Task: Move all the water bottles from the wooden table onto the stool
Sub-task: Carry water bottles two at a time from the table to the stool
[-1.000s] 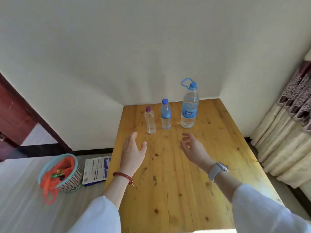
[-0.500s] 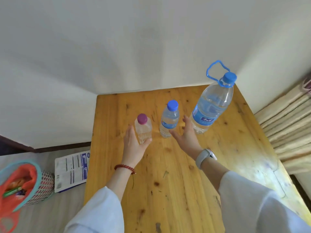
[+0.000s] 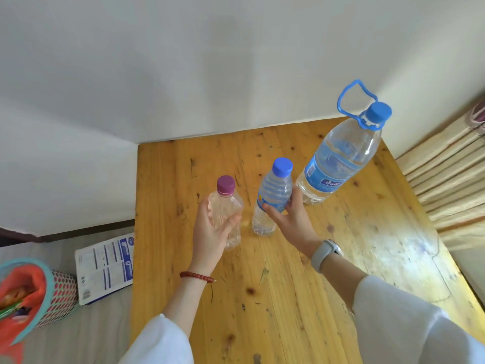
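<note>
Three bottles stand on the counter (image 3: 301, 298). The left hand (image 3: 210, 232) wraps the purple-capped bottle (image 3: 225, 206); the right hand (image 3: 291, 219) grips the small blue-capped bottle (image 3: 273, 195). The big bottle (image 3: 338, 158) stands just beside, untouched.

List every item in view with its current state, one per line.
Purple-cap bottle: capped, upright, left hand wrapped around it.
Small blue-cap bottle: capped, upright, right hand closing on it.
Large bottle: capped, upright on the table, handle loop raised, untouched.
Basket: on the floor, filled.
Booklet: leaning beside the basket.
Stool: not in view.
</note>
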